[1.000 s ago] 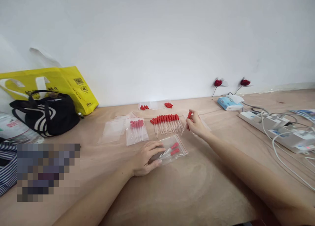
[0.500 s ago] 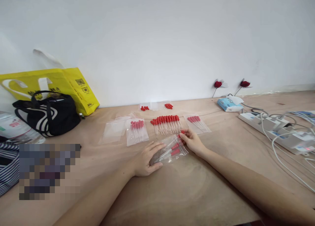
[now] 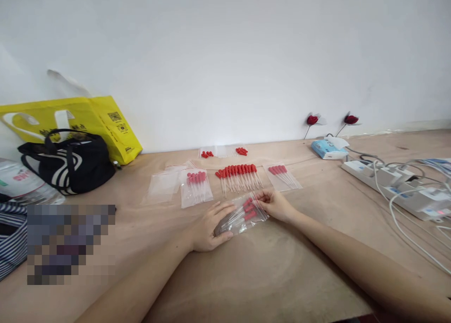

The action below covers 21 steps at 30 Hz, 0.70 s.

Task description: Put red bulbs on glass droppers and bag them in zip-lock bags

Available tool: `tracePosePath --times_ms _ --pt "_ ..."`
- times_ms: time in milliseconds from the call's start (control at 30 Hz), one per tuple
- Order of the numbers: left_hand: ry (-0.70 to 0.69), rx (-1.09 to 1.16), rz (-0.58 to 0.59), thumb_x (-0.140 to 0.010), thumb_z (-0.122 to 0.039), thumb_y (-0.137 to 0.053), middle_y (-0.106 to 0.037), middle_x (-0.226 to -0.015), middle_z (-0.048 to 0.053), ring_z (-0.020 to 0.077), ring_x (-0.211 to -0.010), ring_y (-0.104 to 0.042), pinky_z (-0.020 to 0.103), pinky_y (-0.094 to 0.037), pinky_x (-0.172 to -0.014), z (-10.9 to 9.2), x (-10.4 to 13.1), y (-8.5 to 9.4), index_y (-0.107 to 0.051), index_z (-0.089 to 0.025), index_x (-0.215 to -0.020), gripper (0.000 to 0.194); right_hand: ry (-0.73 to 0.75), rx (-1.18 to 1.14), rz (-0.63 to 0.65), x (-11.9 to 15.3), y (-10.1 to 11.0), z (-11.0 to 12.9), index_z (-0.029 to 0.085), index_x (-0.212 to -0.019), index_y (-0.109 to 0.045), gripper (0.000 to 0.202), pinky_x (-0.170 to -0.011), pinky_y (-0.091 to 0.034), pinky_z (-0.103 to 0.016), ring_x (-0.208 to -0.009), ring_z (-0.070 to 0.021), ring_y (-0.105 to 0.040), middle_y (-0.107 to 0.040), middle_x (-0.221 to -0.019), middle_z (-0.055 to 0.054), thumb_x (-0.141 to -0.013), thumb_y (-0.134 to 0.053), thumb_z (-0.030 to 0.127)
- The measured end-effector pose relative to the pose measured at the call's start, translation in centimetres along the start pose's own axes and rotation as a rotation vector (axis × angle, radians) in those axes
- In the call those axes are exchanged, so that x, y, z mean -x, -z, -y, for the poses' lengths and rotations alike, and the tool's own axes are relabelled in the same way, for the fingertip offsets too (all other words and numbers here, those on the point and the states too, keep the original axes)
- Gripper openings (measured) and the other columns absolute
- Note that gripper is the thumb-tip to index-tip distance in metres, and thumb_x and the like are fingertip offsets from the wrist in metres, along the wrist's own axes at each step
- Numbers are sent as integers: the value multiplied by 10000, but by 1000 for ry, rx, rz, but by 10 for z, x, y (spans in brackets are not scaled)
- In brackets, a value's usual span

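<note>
A clear zip bag (image 3: 239, 222) with red-topped droppers (image 3: 250, 215) in it lies between my hands. My left hand (image 3: 211, 226) rests on its left end, fingers apart. At the bag's right end, my right hand (image 3: 275, 204) has its fingertips pinched together at the opening; what they grip is partly hidden. Behind it lies a row of red-topped droppers (image 3: 239, 175). One filled bag (image 3: 197, 189) lies to the left of the row, another (image 3: 283, 177) to the right. Flat bags (image 3: 162, 188) lie further left.
Small bags of red caps (image 3: 241, 151) lie by the wall. A yellow bag (image 3: 123, 130), a black bag (image 3: 88, 165) and a plastic bottle (image 3: 24, 182) stand left. Right are tissues (image 3: 328, 149), two red flowers (image 3: 312, 120) and a power strip (image 3: 405, 196) with cables.
My right hand has moved slightly down and left toward the bag. The red top at its fingertips has gone further in, beside the other droppers.
</note>
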<state>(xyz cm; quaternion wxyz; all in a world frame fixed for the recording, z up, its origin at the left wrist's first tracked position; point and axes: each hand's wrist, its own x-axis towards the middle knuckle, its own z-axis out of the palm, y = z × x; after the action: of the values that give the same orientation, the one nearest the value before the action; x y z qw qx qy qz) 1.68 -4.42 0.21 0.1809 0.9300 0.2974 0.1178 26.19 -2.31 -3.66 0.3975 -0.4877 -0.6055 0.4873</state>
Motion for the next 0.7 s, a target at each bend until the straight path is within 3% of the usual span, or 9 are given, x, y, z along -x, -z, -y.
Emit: tracePosePath --times_ms 133,200,333,500,700 --pt "4 6 3 -796 -356 -483 -353 -1354 67 235 -1244 -310 449 -221 -1048 0 0 0 -277 -227 -1306 566 -50 -73 171 4 1 9 124 -708 -602 346 -482 -409 -218 -486 -89 -531 -627 -612 -24 -608 -666 449" --pt "5 1 6 -795 -360 -481 -360 -1350 70 239 -1245 -307 456 -225 -1044 0 0 1 -278 -225 -1305 566 -59 -74 196 5 3 13 122 -698 -601 342 -450 -376 -201 -448 -68 -490 -604 -572 -3 -592 -681 437" --pt "6 -12 16 -801 -374 -473 -364 -1346 72 231 -1248 -301 452 -229 -1043 -1 0 1 -269 -225 -1309 567 -50 -77 170 5 7 14 122 -689 -582 321 -446 -353 -186 -466 -60 -478 -580 -563 15 -549 -722 374" --pt "9 -8 -3 -800 -372 -477 -373 -1339 68 238 -1240 -312 442 -240 -1037 -1 0 1 -290 -225 -1300 554 -61 -26 101 4 6 8 124 -886 -601 367 -425 -348 -179 -448 -64 -471 -556 -526 38 -591 -693 323" --pt "18 -3 5 -800 -388 -477 -348 -1356 72 237 -1244 -306 443 -241 -1038 1 0 0 -281 -221 -1304 566 -39 -59 25 6 0 6 138 -880 -620 322 -475 -421 -201 -555 -107 -571 -650 -727 -32 -606 -670 301"
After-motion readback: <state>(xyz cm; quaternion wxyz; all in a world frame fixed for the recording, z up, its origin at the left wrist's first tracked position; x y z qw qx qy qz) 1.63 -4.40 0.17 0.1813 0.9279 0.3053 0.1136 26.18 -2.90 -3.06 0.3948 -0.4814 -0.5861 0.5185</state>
